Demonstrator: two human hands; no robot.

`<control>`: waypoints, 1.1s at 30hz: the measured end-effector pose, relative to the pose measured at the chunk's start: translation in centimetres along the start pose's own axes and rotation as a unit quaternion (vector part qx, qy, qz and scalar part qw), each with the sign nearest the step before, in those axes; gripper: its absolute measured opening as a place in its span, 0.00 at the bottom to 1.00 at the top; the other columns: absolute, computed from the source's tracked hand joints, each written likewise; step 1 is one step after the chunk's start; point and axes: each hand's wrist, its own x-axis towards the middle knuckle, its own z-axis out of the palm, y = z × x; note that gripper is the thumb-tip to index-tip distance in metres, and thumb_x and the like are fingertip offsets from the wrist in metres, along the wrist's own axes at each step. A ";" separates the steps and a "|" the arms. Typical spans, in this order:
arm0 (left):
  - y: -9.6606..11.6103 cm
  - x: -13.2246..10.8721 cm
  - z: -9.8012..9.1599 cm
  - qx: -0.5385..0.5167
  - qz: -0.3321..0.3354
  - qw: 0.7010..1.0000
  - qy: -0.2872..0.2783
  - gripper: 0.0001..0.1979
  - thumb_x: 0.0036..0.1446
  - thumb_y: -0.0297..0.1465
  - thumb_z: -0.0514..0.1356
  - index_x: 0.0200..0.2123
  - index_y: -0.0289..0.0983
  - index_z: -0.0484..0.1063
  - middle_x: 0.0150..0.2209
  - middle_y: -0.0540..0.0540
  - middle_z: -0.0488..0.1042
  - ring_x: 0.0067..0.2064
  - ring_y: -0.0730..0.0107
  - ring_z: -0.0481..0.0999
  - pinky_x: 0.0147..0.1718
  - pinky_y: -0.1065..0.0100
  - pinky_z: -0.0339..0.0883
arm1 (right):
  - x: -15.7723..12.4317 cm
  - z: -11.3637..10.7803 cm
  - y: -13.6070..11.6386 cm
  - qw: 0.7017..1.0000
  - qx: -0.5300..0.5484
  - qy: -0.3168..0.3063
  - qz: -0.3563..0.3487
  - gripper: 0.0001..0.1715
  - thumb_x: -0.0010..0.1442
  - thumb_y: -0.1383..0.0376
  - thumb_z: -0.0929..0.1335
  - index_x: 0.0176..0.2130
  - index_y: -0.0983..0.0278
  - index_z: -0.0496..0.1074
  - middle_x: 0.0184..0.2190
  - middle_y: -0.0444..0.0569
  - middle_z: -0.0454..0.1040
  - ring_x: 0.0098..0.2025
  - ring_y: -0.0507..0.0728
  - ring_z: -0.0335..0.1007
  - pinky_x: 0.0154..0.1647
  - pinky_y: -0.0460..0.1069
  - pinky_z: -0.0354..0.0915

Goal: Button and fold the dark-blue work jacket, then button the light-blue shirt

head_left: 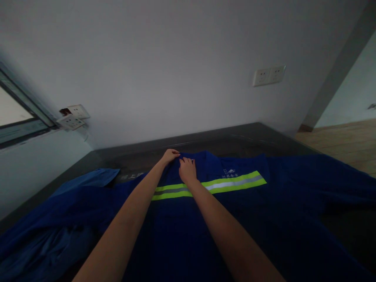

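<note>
A dark blue work jacket point(182, 227) lies spread out with its collar toward the wall and its sleeves stretched to both sides. Across its chest runs a yellow-green and silver reflective strip point(235, 183), with a white logo point(230, 172) above it on the right. My left hand point(170, 155) pinches the left part of the collar between thumb and fingers. Close beside it, my right hand point(187, 169) rests at the collar opening, fingers curled onto the cloth. What lies under the right fingers is partly hidden.
Under the jacket is a dark glossy table point(246, 135) pushed against a pale wall. More blue cloth point(85, 182) lies at the left. Wall sockets point(268, 75) sit at the right, and loose socket plates point(72, 119) hang near the window at the left.
</note>
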 end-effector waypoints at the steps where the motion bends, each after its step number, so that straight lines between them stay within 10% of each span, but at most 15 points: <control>1: 0.0 -0.1 0.1 0.013 0.006 1.000 0.008 0.08 0.48 0.29 0.64 0.34 0.33 0.77 0.26 0.49 0.76 0.28 0.71 0.74 0.30 0.72 0.68 | 0.0 0.0 0.0 1.000 -0.004 -0.001 0.002 0.25 0.63 0.72 0.54 0.55 0.68 0.67 0.56 0.58 0.67 0.57 0.63 0.59 0.61 0.62 0.48; 11: 1.8 -3.6 -0.2 0.153 0.106 0.978 0.092 0.14 0.56 0.23 0.53 0.44 0.35 0.72 0.46 0.42 0.74 0.49 0.64 0.71 0.53 0.61 0.63 | -0.2 0.5 0.1 0.999 -0.011 -0.031 -0.010 0.24 0.64 0.70 0.56 0.56 0.68 0.67 0.62 0.57 0.60 0.62 0.67 0.52 0.61 0.68 0.43; 20: 2.9 -8.7 2.3 0.236 0.125 0.962 0.053 0.19 0.61 0.27 0.50 0.55 0.33 0.66 0.56 0.38 0.69 0.57 0.61 0.67 0.57 0.59 0.59 | 2.1 -1.5 0.6 0.999 0.023 0.007 0.036 0.26 0.66 0.70 0.52 0.58 0.66 0.65 0.59 0.54 0.65 0.60 0.59 0.58 0.62 0.57 0.49; 33: 2.7 -9.7 3.8 0.304 0.110 0.945 0.056 0.26 0.63 0.32 0.45 0.63 0.29 0.56 0.65 0.37 0.55 0.67 0.58 0.50 0.63 0.53 0.46 | 4.9 0.6 4.8 0.984 -0.060 -0.161 -0.043 0.28 0.67 0.65 0.54 0.64 0.61 0.55 0.67 0.50 0.50 0.68 0.62 0.41 0.64 0.65 0.42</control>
